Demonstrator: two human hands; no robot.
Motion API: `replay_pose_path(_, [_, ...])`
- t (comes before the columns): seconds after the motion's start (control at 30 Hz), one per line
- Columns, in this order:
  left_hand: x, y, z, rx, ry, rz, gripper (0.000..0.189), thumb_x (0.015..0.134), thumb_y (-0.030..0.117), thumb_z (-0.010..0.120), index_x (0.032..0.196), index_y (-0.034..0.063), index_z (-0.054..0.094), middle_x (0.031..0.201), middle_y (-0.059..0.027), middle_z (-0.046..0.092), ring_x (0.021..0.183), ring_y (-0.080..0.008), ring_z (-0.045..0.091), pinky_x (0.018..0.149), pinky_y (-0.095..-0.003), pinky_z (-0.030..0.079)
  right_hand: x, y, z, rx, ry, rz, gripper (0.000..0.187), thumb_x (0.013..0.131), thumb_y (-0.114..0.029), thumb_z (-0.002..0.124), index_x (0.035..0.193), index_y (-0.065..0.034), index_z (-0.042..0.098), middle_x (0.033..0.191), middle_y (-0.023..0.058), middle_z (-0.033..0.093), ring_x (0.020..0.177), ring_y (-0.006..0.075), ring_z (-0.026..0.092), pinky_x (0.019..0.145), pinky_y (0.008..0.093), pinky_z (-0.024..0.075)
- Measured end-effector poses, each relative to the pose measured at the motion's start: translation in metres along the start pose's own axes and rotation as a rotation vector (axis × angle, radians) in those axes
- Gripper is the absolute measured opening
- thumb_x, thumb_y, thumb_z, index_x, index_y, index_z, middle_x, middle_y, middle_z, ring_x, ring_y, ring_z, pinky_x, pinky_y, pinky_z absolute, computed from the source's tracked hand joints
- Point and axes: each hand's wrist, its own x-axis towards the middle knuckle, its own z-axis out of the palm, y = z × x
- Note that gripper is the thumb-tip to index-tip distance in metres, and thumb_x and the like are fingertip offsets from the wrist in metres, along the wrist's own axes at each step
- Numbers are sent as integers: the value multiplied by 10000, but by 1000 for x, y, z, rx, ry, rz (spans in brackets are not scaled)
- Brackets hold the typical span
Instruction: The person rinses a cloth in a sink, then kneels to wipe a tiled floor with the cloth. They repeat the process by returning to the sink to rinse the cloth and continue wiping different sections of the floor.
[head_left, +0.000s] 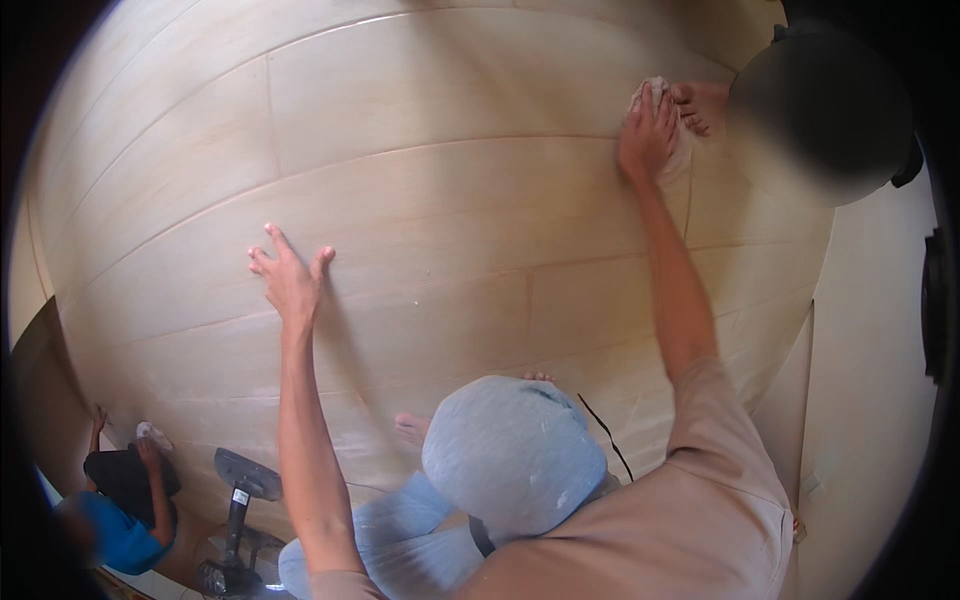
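Observation:
My right hand (649, 139) presses a crumpled pale cloth (679, 161) against the beige tiled floor (465, 195), its fingers spread over the folds. The cloth lies right beside another person's bare toes (694, 112). Farther to the left, my left hand (292, 277) is stretched over the tiles, fingers apart and holding nothing. Whether its fingertips touch the floor I cannot tell. Below and between my arms are my bent knees in light blue jeans (514, 450), with my bare toes (412, 427) showing past them.
A person (821, 120) is close at the upper right. At lower left, another person in a blue shirt (131, 532) crouches with a white cloth (152, 433) on the floor. An electric fan (238, 517) is near my left arm. A pale wall (862, 360) runs along the right.

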Motion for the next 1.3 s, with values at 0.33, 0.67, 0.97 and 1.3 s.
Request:
replay_pose_path(0.33, [-3, 5, -7, -26, 0, -31, 1013, 780, 421, 796, 1534, 77, 214, 1481, -412, 204, 1366, -607, 232, 974, -582, 447, -23, -266, 2, 864, -330, -1080, 446, 930, -307, 548, 1363, -198, 570, 1495, 118, 436, 1416, 330, 340, 1169, 534, 223])
replay_pose_path(0.67, [-3, 4, 0, -88, 26, -43, 1057, 754, 414, 817, 1546, 98, 191, 1492, -412, 187, 1362, -609, 242, 977, -597, 436, 50, -120, 26, 47, -50, 101, 452, 993, -289, 454, 1397, -97, 520, 1459, 156, 471, 1372, 336, 387, 1144, 504, 259])
replay_pose_path(0.97, [-8, 10, -9, -78, 40, -56, 1056, 714, 402, 840, 1517, 58, 247, 1479, -419, 201, 1362, -606, 239, 952, -546, 499, -34, -355, 5, 908, -333, -1220, 427, 956, -360, 523, 1369, -254, 563, 1474, 137, 460, 1408, 357, 358, 1158, 522, 260])
replay_pose_path(1.3, [-9, 13, -11, -173, 39, -102, 1060, 702, 369, 849, 1520, 67, 246, 1488, -422, 177, 1379, -600, 210, 985, -548, 479, 44, -176, 18, 137, -193, -194, 451, 992, -254, 460, 1415, -101, 493, 1508, 139, 404, 1398, 327, 351, 1161, 452, 256])
